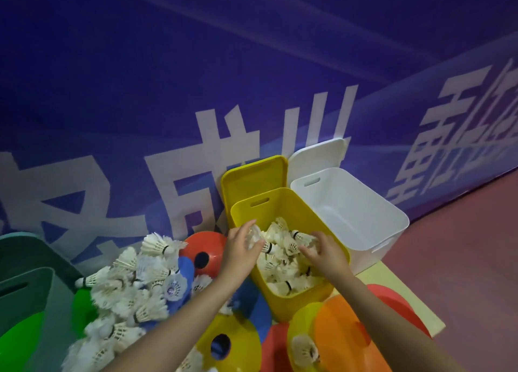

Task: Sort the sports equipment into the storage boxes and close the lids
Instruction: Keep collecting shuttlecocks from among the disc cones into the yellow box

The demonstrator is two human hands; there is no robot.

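A yellow storage box (305,296) stands open in the middle, partly filled with white shuttlecocks (280,268). My left hand (241,245) hovers over its left rim and holds a shuttlecock between its fingers. Over the box's right side, my right hand (325,249) grips another shuttlecock. The yellow lid (252,175) leans against the wall behind the box. A pile of shuttlecocks (134,293) lies on the floor to the left. One shuttlecock (304,349) sits on the cones at the bottom.
An empty white box (364,231) stands right of the yellow one, its white lid (316,153) behind it. A green box (28,301) holding a green disc sits at far left. Red, blue, yellow and orange disc cones (336,329) lie in front. A purple banner wall rises behind.
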